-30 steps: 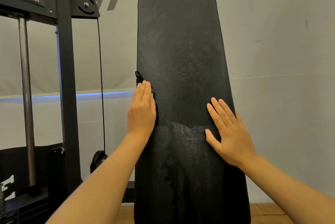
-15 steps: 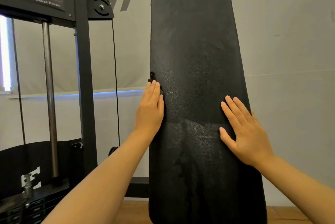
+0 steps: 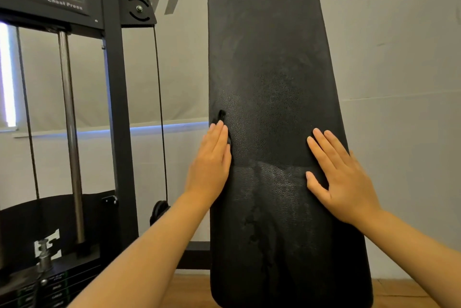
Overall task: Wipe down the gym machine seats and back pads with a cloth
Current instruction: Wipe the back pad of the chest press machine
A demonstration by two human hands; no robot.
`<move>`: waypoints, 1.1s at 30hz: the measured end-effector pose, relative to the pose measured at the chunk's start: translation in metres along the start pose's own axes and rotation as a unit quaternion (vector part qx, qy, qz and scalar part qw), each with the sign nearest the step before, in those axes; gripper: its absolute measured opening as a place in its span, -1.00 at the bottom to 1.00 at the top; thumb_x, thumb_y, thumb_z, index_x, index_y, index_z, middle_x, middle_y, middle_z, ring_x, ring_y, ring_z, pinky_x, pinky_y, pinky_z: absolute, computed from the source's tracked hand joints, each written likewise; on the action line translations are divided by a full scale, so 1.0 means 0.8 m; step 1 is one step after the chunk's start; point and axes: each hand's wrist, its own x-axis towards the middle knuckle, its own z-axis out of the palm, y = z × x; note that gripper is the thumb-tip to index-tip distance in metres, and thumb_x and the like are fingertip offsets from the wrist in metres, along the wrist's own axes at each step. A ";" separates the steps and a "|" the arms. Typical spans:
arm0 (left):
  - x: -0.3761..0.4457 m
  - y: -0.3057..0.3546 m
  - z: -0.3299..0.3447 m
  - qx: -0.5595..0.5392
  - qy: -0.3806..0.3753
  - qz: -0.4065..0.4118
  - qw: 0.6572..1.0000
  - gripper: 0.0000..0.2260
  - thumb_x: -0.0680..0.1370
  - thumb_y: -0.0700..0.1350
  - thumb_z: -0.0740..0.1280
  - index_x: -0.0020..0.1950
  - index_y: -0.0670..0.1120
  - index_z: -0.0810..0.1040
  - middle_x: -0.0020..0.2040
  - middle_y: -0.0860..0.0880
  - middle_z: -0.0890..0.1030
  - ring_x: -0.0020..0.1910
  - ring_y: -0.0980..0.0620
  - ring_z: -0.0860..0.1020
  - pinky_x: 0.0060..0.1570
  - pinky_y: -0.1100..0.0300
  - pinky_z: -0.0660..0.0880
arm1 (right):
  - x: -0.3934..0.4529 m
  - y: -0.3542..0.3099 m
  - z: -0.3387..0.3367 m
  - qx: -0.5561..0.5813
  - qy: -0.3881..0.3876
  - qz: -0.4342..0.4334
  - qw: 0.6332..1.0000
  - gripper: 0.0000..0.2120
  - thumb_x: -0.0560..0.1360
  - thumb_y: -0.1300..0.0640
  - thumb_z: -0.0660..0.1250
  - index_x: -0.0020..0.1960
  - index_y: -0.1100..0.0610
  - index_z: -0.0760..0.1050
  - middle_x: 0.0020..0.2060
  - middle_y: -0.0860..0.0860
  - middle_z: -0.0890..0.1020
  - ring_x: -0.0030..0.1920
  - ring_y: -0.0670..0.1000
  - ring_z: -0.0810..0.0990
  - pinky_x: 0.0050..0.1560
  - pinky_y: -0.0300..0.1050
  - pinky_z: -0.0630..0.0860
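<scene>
The back pad (image 3: pixel 274 98) is a tall, black, textured panel standing nearly upright in the centre of the view, narrower at the top and wider toward its rounded lower end. Its lower section carries a glossier, damp-looking zone with dark streaks running downward; the boundary of this zone runs across the pad at roughly the level of the knuckles of both hands.

The left hand (image 3: pixel 212 158) lies along the left edge of the pad, fingers straight and held together, pointing upward. A small piece of black material (image 3: pixel 221 115) protrudes just above its fingertips at the pad edge; whether this is a cloth or a fitting of the pad cannot be determined. The palm side is hidden, so anything beneath the hand cannot be seen.

The right hand (image 3: pixel 345 178) lies flat on the right part of the pad, fingers straight and slightly spread, thumb extended toward the centre. It holds nothing.

To the left of the pad stands the black machine frame (image 3: pixel 119 118), with a label plate (image 3: pixel 64 4) reading "Chest Press" at the top. A steel guide rod (image 3: pixel 69 133) and a thin cable (image 3: pixel 159 113) run vertically beside the frame. The weight stack (image 3: pixel 52 290) is at lower left. A light grey wall (image 3: pixel 399 83) is behind the pad, and a wooden floor (image 3: pixel 189 287) is visible at its base.
</scene>
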 end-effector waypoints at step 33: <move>-0.002 0.034 0.034 0.019 0.080 -0.016 0.996 -0.61 0.62 -0.18 0.12 0.36 -0.36 0.45 0.37 -0.29 0.47 0.40 -0.26 0.39 0.40 -0.15 0.29 | 0.008 -0.021 0.010 -0.069 0.023 -0.015 0.997 -0.36 0.57 -0.08 0.05 0.53 0.29 0.16 0.54 0.16 0.14 0.56 0.13 0.03 0.55 0.09 -0.03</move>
